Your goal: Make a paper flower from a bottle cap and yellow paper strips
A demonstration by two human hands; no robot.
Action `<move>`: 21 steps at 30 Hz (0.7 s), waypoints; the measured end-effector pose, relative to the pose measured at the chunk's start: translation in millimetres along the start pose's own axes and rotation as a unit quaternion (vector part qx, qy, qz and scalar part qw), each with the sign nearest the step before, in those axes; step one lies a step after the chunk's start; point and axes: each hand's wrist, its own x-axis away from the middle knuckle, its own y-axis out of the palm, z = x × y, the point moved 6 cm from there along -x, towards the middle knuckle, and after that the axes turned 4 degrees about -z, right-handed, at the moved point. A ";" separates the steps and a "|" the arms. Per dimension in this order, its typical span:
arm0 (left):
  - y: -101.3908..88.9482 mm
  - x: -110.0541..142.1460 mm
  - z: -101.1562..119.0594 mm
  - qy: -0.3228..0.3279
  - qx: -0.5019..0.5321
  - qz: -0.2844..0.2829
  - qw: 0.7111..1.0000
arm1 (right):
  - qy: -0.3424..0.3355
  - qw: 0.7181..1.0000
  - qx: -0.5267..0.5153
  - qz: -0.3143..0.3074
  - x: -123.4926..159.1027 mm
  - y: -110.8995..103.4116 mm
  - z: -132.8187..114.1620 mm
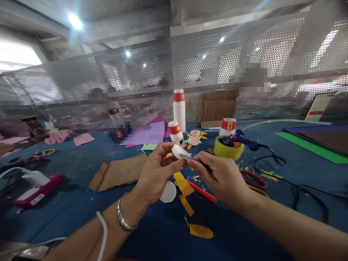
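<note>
My left hand [156, 172] is raised above the blue table [81, 174], its fingers pinching a small white paper disc [180, 152] held on edge. My right hand [217, 174] is closed round a thin dark tool whose tip touches the disc; the tool is mostly hidden in the fist. Below the hands lie another white disc [168, 192], a red pen [202, 191] and yellow paper scraps [185, 188].
A corrugated cardboard piece [119, 173] lies left of the hands. Behind stand a stack of paper cups [179, 108], single cups [228, 127], a yellow tape roll [227, 148] and a blue glue gun [243, 140] with black cord. Red scissors [254, 177] lie right. A perforated screen closes the back.
</note>
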 end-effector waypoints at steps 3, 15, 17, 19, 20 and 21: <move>0.3 0.1 0.4 -0.001 0.000 -0.006 1.000 | -0.008 1.000 0.006 0.003 0.0 -1.1 -1.7; 1.1 -1.2 -1.8 -0.003 -0.006 -0.015 1.000 | -0.008 0.999 0.032 -0.005 0.6 1.5 -0.4; 2.1 -0.6 -3.2 0.002 -0.013 -0.007 1.000 | -0.012 0.999 0.036 -0.002 0.5 1.0 -1.1; 2.6 0.1 -4.0 0.005 -0.018 0.002 1.000 | -0.019 0.999 0.035 0.002 0.7 0.1 -2.5; 2.4 0.3 -4.0 0.005 -0.017 0.006 1.000 | -0.022 0.999 0.036 0.005 1.0 -0.5 -3.2; 2.1 0.4 -3.7 0.006 -0.015 0.009 1.000 | -0.022 0.999 0.037 0.008 1.2 -1.0 -3.6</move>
